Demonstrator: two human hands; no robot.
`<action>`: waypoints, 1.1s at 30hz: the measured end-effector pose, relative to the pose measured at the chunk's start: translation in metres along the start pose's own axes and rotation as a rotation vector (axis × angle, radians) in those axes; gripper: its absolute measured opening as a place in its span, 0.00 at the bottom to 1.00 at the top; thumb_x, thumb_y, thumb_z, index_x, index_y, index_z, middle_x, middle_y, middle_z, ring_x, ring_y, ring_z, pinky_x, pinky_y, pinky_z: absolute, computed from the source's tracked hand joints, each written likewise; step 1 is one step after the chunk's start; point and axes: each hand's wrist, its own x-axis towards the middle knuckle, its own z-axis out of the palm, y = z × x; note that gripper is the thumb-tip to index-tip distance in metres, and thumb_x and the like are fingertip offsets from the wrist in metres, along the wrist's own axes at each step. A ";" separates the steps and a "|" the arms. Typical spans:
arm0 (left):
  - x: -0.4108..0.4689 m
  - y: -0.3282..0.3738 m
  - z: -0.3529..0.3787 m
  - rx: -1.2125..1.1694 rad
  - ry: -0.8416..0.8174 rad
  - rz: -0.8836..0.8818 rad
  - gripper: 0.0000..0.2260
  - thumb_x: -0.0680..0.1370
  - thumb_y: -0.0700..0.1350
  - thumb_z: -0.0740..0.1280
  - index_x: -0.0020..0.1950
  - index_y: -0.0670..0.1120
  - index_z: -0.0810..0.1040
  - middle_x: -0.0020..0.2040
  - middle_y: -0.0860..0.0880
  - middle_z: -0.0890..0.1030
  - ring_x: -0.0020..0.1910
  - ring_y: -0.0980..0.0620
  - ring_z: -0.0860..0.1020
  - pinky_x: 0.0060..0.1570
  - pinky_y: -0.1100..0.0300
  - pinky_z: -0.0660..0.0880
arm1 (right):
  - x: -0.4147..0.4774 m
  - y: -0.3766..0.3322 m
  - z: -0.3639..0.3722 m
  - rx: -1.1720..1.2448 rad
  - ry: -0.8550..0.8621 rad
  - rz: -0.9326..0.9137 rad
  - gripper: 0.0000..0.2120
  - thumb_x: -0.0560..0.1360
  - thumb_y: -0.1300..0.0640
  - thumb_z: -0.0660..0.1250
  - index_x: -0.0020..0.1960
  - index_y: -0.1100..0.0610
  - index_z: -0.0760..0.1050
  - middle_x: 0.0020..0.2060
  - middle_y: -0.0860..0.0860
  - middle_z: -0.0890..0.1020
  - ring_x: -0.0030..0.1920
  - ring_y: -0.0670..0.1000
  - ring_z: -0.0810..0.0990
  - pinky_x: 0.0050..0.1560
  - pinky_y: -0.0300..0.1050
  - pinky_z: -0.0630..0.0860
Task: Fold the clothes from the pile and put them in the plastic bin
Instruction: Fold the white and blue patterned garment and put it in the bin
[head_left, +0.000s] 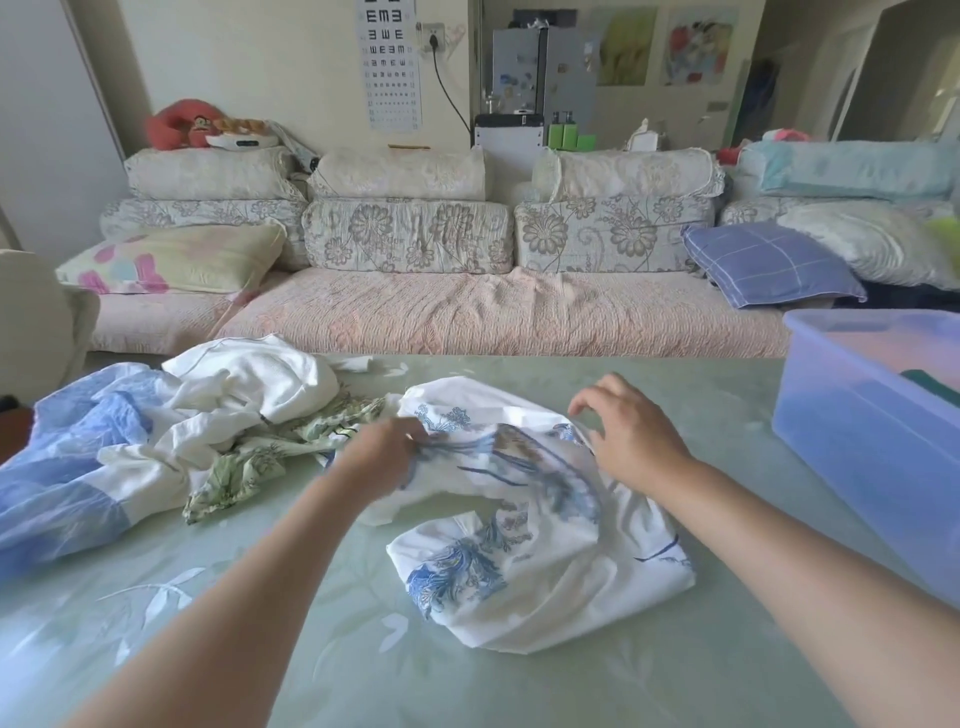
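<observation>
Our left hand (382, 460) pinches a bunched fold of the crumpled white, blue-flowered cotton cloth (524, 566), while our right hand (631, 434) is spread, fingers loosely bent, over its far edge. The cloth lies under both hands, long axis eleven to five o'clock — the translucent blue plastic bin (857, 431) sits at three, nearer the right hand, the rumpled clothes pile (197, 415) at ten.

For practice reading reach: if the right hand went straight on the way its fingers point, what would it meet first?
Probably the blue-printed white garment just under the right hand; depth unclear.
</observation>
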 end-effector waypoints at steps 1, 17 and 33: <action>0.002 -0.006 -0.008 0.003 0.154 -0.027 0.13 0.77 0.35 0.60 0.49 0.49 0.80 0.39 0.44 0.82 0.33 0.48 0.76 0.32 0.59 0.72 | -0.002 -0.003 -0.004 0.098 -0.036 0.026 0.14 0.71 0.66 0.68 0.45 0.46 0.77 0.43 0.45 0.77 0.41 0.45 0.76 0.44 0.43 0.71; -0.033 0.029 0.004 -0.087 -0.703 0.201 0.16 0.74 0.41 0.73 0.60 0.54 0.80 0.58 0.54 0.81 0.57 0.59 0.78 0.58 0.66 0.72 | -0.027 -0.045 0.030 0.170 -0.701 0.008 0.09 0.76 0.57 0.67 0.54 0.50 0.81 0.52 0.46 0.82 0.53 0.48 0.79 0.54 0.41 0.73; 0.003 0.022 -0.044 -0.370 -0.238 -0.031 0.16 0.73 0.60 0.65 0.49 0.52 0.85 0.48 0.45 0.85 0.51 0.41 0.82 0.55 0.45 0.78 | 0.014 -0.012 -0.032 0.326 -0.597 0.264 0.13 0.67 0.49 0.80 0.43 0.52 0.78 0.39 0.46 0.81 0.42 0.49 0.80 0.40 0.42 0.71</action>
